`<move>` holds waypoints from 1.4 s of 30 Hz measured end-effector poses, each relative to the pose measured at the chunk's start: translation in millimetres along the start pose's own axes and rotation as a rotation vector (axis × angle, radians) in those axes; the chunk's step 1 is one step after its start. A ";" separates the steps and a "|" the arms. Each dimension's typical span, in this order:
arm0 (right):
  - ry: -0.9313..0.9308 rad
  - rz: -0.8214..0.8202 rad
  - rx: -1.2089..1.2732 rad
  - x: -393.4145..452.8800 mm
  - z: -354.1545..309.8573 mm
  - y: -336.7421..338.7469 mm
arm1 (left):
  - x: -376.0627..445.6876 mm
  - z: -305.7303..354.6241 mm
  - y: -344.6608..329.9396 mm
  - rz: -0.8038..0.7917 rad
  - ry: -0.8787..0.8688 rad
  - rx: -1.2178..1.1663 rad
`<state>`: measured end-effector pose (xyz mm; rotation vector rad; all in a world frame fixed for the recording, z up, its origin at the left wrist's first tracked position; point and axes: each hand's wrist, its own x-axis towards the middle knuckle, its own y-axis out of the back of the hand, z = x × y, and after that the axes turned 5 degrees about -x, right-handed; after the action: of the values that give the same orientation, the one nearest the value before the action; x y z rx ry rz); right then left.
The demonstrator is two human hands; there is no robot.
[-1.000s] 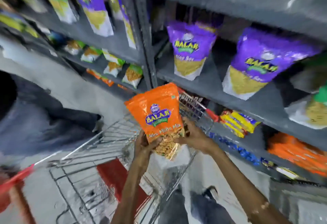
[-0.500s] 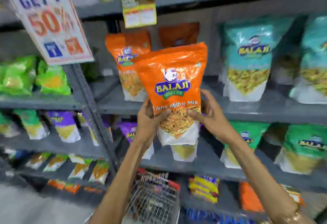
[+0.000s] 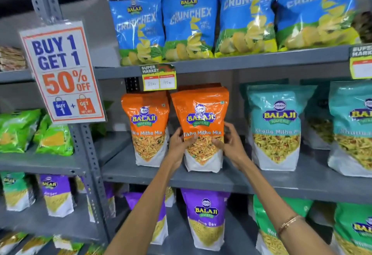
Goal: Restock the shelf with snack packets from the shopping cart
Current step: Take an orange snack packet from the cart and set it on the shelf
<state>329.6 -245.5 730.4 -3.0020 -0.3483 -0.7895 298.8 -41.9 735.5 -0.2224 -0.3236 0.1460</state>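
Note:
An orange Tikha Mitha Mix packet (image 3: 201, 113) stands upright on the grey middle shelf (image 3: 201, 178), its white base resting on the shelf board. My left hand (image 3: 178, 144) grips its left edge and my right hand (image 3: 229, 144) grips its right edge, at the height of the clear window. A second orange packet (image 3: 148, 125) of the same kind stands just to its left. Another orange packet shows only as a top edge behind the held one. The shopping cart is out of view.
Teal Khatta Mitha packets (image 3: 276, 127) stand to the right on the same shelf. Blue Crunchex bags (image 3: 191, 25) fill the shelf above, purple packets (image 3: 206, 218) and green ones sit below. A 50% off sign (image 3: 62, 71) hangs on the left upright, beside green bags (image 3: 18, 131).
The orange packet went from above the cart up to the middle shelf and now stands on it beside the other orange packet. Both hands stayed on it. My view rose from cart to shelves.

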 end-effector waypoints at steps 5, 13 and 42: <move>0.023 0.052 -0.030 24.1 16.1 -9.4 | 29.8 -5.4 3.7 0.033 -0.010 0.005; -0.204 -0.051 0.022 15.2 55.7 9.4 | 31.9 -30.2 23.2 -0.018 0.110 -0.088; -0.198 -0.114 -0.305 6.8 58.4 -8.1 | -2.9 3.0 177.2 0.352 -0.001 0.390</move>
<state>361.8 -231.9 682.4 -3.3860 -0.4451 -0.6018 276.2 129.2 695.1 0.1100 -0.2486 0.5514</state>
